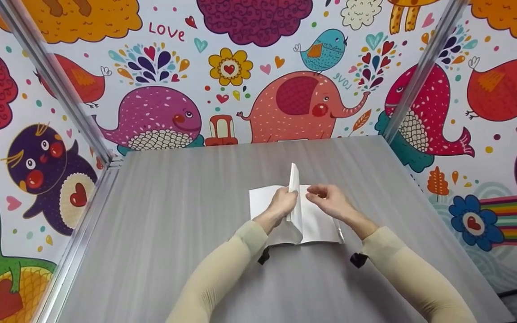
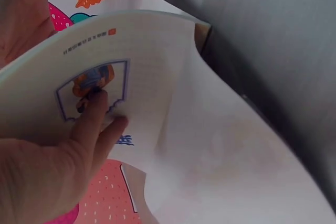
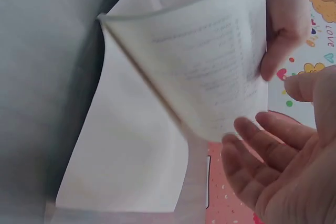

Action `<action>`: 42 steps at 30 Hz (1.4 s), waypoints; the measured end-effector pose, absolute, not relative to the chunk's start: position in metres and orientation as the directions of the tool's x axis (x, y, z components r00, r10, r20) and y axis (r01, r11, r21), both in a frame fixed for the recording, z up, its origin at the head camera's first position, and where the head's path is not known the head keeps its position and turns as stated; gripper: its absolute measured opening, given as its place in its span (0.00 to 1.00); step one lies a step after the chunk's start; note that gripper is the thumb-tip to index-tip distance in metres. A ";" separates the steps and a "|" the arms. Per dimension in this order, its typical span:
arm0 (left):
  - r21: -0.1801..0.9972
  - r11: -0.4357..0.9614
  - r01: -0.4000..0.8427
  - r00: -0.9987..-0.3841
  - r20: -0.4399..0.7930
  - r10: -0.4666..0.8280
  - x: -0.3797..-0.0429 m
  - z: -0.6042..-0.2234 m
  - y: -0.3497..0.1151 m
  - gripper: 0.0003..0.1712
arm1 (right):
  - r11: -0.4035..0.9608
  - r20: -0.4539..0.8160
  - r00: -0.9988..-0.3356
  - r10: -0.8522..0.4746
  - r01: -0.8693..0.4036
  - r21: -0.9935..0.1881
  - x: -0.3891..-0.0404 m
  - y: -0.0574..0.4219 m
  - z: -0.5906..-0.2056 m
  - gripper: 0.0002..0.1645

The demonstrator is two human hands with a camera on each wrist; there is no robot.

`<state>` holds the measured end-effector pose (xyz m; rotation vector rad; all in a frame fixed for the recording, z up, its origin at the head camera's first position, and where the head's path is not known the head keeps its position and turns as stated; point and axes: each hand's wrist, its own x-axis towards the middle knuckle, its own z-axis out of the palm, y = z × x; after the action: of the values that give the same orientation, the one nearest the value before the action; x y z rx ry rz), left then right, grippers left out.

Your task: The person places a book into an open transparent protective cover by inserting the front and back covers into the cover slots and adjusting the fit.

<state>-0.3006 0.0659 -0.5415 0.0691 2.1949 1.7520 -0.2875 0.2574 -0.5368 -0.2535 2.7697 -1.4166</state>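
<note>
A book [image 1: 320,226] lies spread on the grey table, its pale cover or outer leaves flat to either side. Its block of pages [image 1: 293,177] stands upright in the middle. My left hand [image 1: 282,202] grips this block, thumb on one face; in the left wrist view its fingers [image 2: 90,116] press a page with a small framed colour picture. My right hand [image 1: 330,199] hovers just right of the pages with fingers loosely bent and nothing in them. In the right wrist view, its fingertips are right at the edge of a page of printed text [image 3: 205,61].
The grey wood-grain table [image 1: 173,215] extends around the book. Walls with cartoon animals [image 1: 294,107] enclose it at the back and sides, with metal frame posts [image 1: 56,80] at the corners. Small black objects [image 1: 358,260] sit beneath both wrists.
</note>
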 end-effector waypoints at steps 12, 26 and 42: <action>0.959 0.253 -0.125 -0.944 -0.193 0.266 -0.300 -0.541 0.037 0.32 | 0.772 0.005 -1.000 -0.024 -0.022 -0.635 -0.288 0.274 -0.546 0.42; 0.958 0.254 -0.136 -0.965 -0.186 0.183 -0.298 -0.555 0.002 0.25 | 0.818 -0.086 -0.996 0.037 0.080 -0.570 -0.291 0.281 -0.558 0.57; 0.867 0.457 -0.199 -0.958 -0.271 0.097 -0.301 -0.574 -0.034 0.26 | 0.749 -0.120 -0.993 0.011 0.088 -0.656 -0.288 0.278 -0.557 0.49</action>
<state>-0.3006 -0.0341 -0.5738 -0.0875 2.4287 1.5003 -0.2882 0.2777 -0.5567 0.0804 2.8360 -1.0722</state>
